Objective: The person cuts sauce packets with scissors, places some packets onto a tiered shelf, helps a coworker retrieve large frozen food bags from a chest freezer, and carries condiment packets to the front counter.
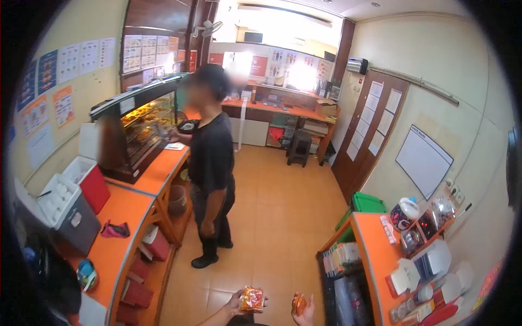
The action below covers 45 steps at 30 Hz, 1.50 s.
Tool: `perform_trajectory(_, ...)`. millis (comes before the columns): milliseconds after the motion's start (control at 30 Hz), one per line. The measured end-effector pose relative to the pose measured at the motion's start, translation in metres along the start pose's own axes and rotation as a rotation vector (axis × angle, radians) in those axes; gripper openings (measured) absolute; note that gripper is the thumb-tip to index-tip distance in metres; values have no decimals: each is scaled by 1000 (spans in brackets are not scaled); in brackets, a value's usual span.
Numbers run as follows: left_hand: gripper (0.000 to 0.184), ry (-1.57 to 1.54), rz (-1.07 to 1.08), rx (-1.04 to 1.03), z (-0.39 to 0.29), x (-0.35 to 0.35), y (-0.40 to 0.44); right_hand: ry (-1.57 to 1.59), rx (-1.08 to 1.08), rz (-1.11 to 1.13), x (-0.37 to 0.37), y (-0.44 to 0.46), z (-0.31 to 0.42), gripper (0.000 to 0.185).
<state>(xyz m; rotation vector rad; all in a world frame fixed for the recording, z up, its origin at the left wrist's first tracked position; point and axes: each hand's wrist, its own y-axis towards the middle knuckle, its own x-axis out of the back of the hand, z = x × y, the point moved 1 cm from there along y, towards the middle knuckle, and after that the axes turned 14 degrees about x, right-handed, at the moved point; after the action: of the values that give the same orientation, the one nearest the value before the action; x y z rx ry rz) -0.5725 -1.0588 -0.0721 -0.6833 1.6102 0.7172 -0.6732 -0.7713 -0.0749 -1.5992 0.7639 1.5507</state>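
Observation:
Low in the view, my left hand [235,303] is closed round a small square packet [252,299] in shiny orange, red and white wrapping, held up over the floor. To its right, my right hand [308,313] has its fingers curled round a smaller orange-red packet [298,304]; its print is too small to read. The two hands are apart, and neither touches a counter.
A person in dark clothes [213,146] stands ahead on the left, one hand near a lit food display case [147,122]. Orange counters run along the left [128,204] and right [370,231]. Cool boxes [76,217] sit on the left one. A green bin [370,202] stands at the right.

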Motion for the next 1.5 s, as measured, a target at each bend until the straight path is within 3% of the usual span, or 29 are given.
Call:
perform_trajectory(67,78,-107,36,16,-54,-6,40,35,36,-167,-32,59,20,56)
perform_trajectory(200,80,3,-156,-31,-147,-15,108,-116,137,-243,-82,147,57,57)
perform_trajectory(267,80,-51,12,-68,-200,-4,149,-59,164,-197,-90,203,84,55)
perform_trajectory(367,80,-152,33,-136,-258,-17,196,-25,165,-147,-79,288,121,54)
perform_trajectory(500,74,-40,-39,-191,-342,26,250,-6,122,-113,-66,424,170,51)
perform_trajectory(567,73,-35,-138,-242,-379,20,278,7,83,-132,-85,501,186,48)
perform_trajectory(633,71,-74,-46,-338,-429,10,312,-101,26,-83,-128,571,197,46)
perform_trajectory(800,70,-56,-20,-495,-549,6,367,-539,-183,-27,-243,736,165,42)
perform_trajectory(867,69,3,-134,-537,-602,11,378,-683,-318,112,-282,795,133,38)
perform_trajectory(900,69,-3,-130,-575,-625,13,381,-697,-354,120,-289,826,116,38)
perform_trajectory(967,65,17,-212,-573,-680,27,389,-969,-437,343,-291,894,82,35)
perform_trajectory(1100,64,13,-390,-738,-801,54,399,-996,-578,334,-317,1013,4,28)
perform_trajectory(1200,69,62,-481,-787,-903,45,397,-1014,-515,335,-348,1099,-33,22)
perform_trajectory(1300,68,183,-417,-803,-1002,28,392,-1057,-441,431,-398,1189,-76,21)
perform_trajectory(1367,67,133,-457,-819,-1057,41,385,-1195,-320,608,-411,1240,-98,21)
perform_trajectory(1500,63,254,-507,-851,-1164,51,365,-1320,-327,663,-428,1336,-166,22)
